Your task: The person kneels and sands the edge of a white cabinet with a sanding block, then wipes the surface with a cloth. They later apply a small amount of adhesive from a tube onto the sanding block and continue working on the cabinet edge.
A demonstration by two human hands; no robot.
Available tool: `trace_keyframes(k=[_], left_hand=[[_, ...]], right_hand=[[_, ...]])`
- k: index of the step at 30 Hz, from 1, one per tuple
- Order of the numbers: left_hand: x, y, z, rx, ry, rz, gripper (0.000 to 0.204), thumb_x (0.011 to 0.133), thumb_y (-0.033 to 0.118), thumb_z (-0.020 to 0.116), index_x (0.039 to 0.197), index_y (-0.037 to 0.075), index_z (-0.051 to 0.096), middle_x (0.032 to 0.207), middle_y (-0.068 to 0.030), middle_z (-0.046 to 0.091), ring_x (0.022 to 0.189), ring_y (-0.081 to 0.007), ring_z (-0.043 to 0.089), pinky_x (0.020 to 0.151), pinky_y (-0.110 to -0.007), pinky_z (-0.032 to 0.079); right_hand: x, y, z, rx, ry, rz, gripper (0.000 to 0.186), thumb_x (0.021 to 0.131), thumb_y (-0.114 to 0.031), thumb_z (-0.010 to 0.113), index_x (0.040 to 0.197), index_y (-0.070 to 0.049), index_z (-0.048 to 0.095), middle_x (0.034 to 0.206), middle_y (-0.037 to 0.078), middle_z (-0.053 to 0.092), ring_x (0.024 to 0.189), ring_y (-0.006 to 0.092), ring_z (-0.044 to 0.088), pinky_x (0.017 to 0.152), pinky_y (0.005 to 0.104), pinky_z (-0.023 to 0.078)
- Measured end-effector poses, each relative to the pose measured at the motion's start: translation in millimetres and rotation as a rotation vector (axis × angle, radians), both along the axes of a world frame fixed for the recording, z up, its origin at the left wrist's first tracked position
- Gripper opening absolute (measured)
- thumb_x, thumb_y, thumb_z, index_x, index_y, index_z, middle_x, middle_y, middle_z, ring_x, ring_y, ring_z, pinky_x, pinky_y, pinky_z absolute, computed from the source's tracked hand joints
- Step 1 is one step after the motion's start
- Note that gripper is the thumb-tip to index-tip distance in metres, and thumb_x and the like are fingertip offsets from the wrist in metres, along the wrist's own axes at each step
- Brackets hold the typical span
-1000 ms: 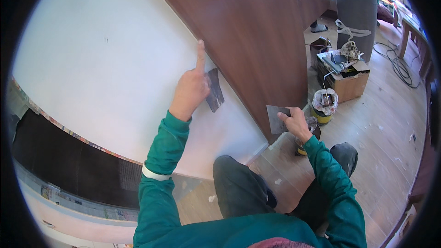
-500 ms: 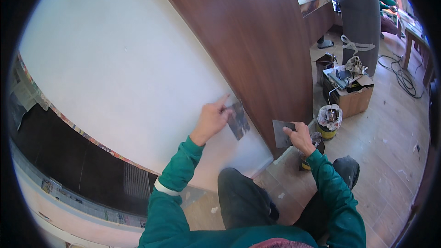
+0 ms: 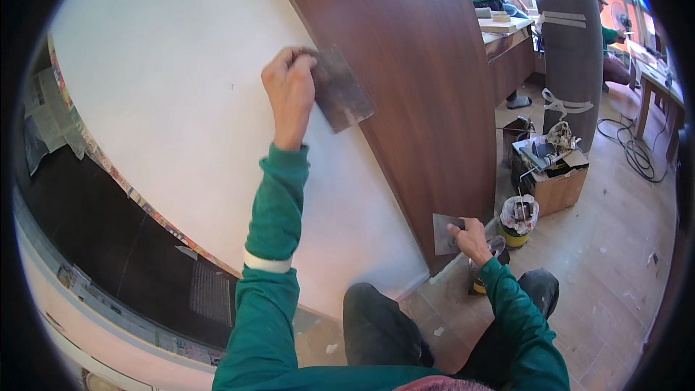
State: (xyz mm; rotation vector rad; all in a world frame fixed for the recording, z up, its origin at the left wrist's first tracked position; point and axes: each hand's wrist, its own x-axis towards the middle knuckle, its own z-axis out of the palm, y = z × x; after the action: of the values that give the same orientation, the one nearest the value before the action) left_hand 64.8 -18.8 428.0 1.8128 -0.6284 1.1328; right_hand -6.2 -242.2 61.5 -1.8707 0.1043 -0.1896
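Observation:
My left hand (image 3: 289,90) is closed on the edge of a flat rectangular metal scraper (image 3: 344,94). That blade is dark and smeared, and it overlaps the line where the white panel (image 3: 181,101) meets the brown wood-grain panel (image 3: 405,87); whether it touches cannot be told. Lower and to the right, my right hand (image 3: 474,241) grips a second, greyer flat scraper (image 3: 444,234), its thumb on the face. This one is in front of the brown panel's bottom corner. Beneath my right hand stands a dark can (image 3: 478,284), partly hidden by the wrist.
A yellow-banded can with a plastic liner (image 3: 517,221) and a cardboard box of tools (image 3: 557,187) stand at the right, beside a dark wrapped column (image 3: 572,51). A cable (image 3: 633,148) coils on the floor. Two other people are in the background.
My left hand has moved up and left with its scraper, from the panel's lower part to higher along the seam. My right hand keeps its scraper; the whole view has shifted slightly.

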Motion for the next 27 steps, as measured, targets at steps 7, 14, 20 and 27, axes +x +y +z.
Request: trace_keyframes(k=[7, 14, 20, 27], left_hand=[[28, -18, 77, 0.049, -0.107, 0.320, 0.033, 0.085, 0.025, 0.062, 0.083, -0.007, 0.068, 0.077, -0.0218, 0.068, 0.072, -0.0302, 0.065, 0.073, -0.038, 0.049], [25, -13, 62, 0.104, -0.041, 0.390, 0.036, 0.086, 0.029, 0.067, 0.084, -0.007, 0.069, 0.075, -0.0228, 0.068, 0.074, -0.0326, 0.067, 0.074, -0.040, 0.050], [24, -14, -18, 0.068, 0.062, 0.260, 0.033, 0.089, 0.025, 0.065, 0.077, -0.006, 0.064, 0.061, -0.0148, 0.061, 0.056, -0.0217, 0.055, 0.060, -0.036, 0.046], [20, -7, -126, 0.146, 0.171, 0.235, 0.030, 0.093, 0.022, 0.062, 0.077, -0.004, 0.059, 0.060, -0.0131, 0.058, 0.052, -0.0216, 0.049, 0.055, -0.035, 0.043]], right_hand=[[3, 1, -9, -0.016, -0.066, -0.017, 0.038, 0.083, -0.022, 0.068, 0.109, 0.006, 0.067, 0.099, 0.026, 0.069, 0.099, 0.0372, 0.067, 0.085, 0.0404, 0.049], [9, -1, -23, -0.049, -0.078, -0.048, 0.040, 0.082, -0.023, 0.069, 0.110, 0.006, 0.067, 0.102, 0.027, 0.068, 0.101, 0.0389, 0.066, 0.086, 0.0412, 0.049], [2, -7, -14, -0.080, -0.101, -0.059, 0.046, 0.081, -0.027, 0.068, 0.112, 0.008, 0.066, 0.105, 0.031, 0.065, 0.105, 0.0429, 0.063, 0.091, 0.0428, 0.049], [-4, -3, 1, -0.041, -0.040, -0.023, 0.047, 0.083, -0.025, 0.068, 0.112, 0.011, 0.064, 0.102, 0.033, 0.065, 0.104, 0.0427, 0.064, 0.090, 0.0421, 0.049]])
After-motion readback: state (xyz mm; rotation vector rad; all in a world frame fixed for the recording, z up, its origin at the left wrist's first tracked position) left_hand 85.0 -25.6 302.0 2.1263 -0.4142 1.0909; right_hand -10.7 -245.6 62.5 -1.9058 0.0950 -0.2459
